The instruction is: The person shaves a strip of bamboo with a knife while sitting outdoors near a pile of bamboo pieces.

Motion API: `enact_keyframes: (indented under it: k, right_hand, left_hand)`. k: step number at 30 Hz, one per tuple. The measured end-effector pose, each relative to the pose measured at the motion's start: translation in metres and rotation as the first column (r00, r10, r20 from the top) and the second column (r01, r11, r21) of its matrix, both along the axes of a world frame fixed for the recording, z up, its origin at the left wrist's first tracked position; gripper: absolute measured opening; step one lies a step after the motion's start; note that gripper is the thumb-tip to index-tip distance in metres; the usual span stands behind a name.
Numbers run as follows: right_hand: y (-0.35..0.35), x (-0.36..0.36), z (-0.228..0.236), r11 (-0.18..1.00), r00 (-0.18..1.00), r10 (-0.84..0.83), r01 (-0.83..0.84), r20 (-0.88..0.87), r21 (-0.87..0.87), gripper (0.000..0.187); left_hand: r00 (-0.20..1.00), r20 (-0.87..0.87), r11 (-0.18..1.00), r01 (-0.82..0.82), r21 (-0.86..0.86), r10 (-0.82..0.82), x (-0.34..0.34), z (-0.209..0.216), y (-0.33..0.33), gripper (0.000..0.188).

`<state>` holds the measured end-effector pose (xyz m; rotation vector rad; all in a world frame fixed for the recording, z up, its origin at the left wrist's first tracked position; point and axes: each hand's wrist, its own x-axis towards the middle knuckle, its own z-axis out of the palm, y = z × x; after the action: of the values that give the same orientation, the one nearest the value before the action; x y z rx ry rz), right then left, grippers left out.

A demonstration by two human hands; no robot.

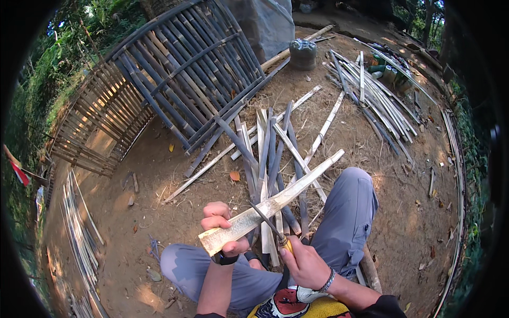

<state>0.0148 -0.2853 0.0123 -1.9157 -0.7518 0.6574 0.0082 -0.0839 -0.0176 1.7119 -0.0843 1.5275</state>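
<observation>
My left hand (225, 227) is closed round the near end of a split bamboo strip (273, 202), pale on its inner face. The strip slants away to the upper right, its far end near my right knee. In my right hand (306, 265) is a knife (268, 220) with a yellowish handle; its dark narrow blade lies across the strip just beyond my left hand. Whether the edge bites into the bamboo I cannot tell. Below the strip, more split bamboo pieces (271, 153), some dark and some pale, lie crossed in a loose pile between my legs.
A dark bamboo slatted panel (185, 69) leans at the back left, beside a lighter slatted fence (101, 116). Long thin strips (79, 233) lie at left, and another bundle (379, 100) at back right. A dark round container (303, 54) stands behind the pile.
</observation>
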Motion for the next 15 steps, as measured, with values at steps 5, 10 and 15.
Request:
enact_keyframes:
  k: [5,10,15]
  right_hand:
    - [-0.003,0.004,0.004,0.999,1.0,-0.011,0.01,-0.024,-0.033,0.024]
    - [-0.002,0.022,-0.016,0.994,0.994,-0.095,0.092,-0.045,-0.065,0.024]
    - [-0.002,0.006,-0.012,0.998,0.999,-0.054,0.054,0.003,0.044,0.024]
  left_hand:
    - [0.999,0.027,0.999,0.027,0.038,-0.028,0.0,-0.001,0.001,0.06]
    - [0.999,0.023,0.999,0.03,0.029,-0.031,0.0,0.001,0.0,0.059]
    - [0.997,0.078,1.0,0.015,0.006,-0.016,0.004,-0.001,-0.003,0.06]
